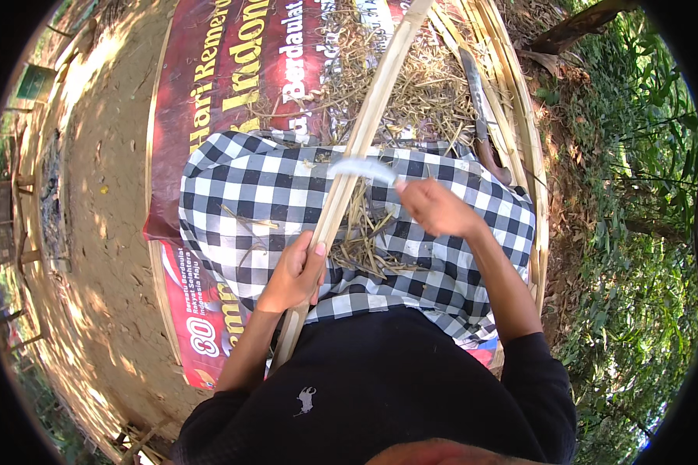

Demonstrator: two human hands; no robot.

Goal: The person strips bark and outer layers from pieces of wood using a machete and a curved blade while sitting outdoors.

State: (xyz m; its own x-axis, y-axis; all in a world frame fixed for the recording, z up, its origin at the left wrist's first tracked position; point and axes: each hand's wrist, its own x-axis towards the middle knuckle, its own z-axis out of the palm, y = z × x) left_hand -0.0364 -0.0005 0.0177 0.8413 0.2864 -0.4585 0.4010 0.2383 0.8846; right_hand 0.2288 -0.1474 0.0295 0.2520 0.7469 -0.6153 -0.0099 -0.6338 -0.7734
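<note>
A long, pale strip of split wood, probably bamboo [380, 93], slants from my waist up past the top edge of the view. My left hand [293, 271] is wrapped round its lower part. In my right hand [437, 208] is a small curved knife [364, 168], its pale blade blurred by motion. The blade lies across the strip, above my left hand; whether it cuts in cannot be made out. Under the strip, a black-and-white checked cloth [248, 182] covers my lap, with thin shavings [364, 244] scattered on it.
A red printed banner [174, 147] lies beneath me, heaped with more shavings [426, 101] ahead. A machete [477, 97] rests at the right beside several long pale strips [512, 70]. Bare earth [108, 178] stretches left; green plants [636, 310] grow at the right.
</note>
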